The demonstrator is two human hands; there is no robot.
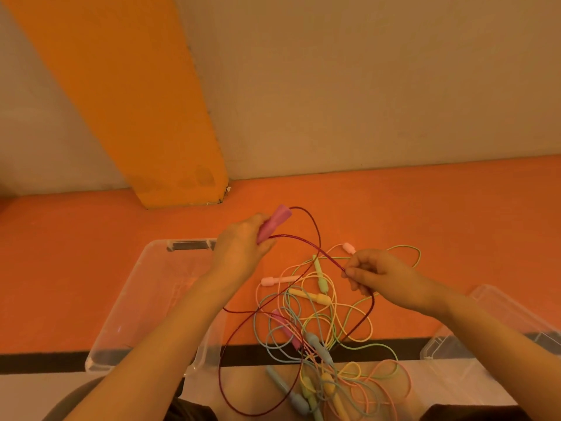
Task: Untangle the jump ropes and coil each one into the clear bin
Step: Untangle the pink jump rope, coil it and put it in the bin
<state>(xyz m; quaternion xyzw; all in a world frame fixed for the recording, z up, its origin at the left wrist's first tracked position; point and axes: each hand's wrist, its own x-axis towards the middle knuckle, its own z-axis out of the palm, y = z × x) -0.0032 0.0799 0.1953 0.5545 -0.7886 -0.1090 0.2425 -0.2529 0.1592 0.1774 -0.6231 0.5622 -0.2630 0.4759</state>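
My left hand (243, 241) grips a pink handle (274, 223) of the dark red jump rope (315, 232), raised above the clear bin (127, 305). A little to the right, my right hand (373, 273) pinches the same red cord, which loops down past the table edge toward my lap. Under both hands lies a tangle of pastel ropes (318, 323) in yellow, green, blue and pink, with several handles among them. The red rope's second pink handle (285, 329) lies within the tangle. Nothing lies in the bin that I can see.
The orange table (91, 268) has a black front edge (45, 361). A clear lid (491, 326) lies at the right edge. An orange pillar (136, 117) and a beige wall stand behind the table. Part of the tangle hangs over the front edge.
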